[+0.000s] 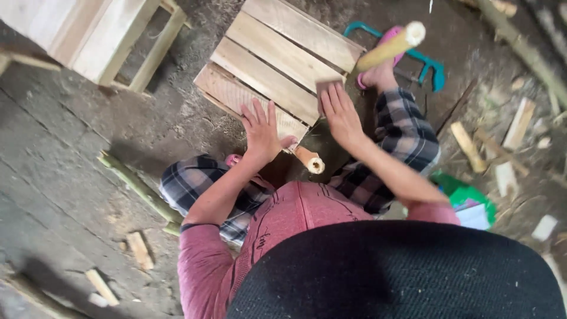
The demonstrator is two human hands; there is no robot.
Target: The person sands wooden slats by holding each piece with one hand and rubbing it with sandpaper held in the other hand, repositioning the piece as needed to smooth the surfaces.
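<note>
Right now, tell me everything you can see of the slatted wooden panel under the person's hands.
The slatted wooden panel is made of four pale, unfinished planks set side by side with thin gaps, grain showing. It lies tilted across the picture, resting on round pale poles, one end sticking out near the knees. The left hand lies flat on its nearest plank; the right hand presses a small brownish block against it. Dirt ground surrounds it.

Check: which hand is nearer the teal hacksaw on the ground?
Right. The right hand presses on the slatted wooden panel, closer to the teal hacksaw; the left hand lies farther along the panel's near edge.
</note>
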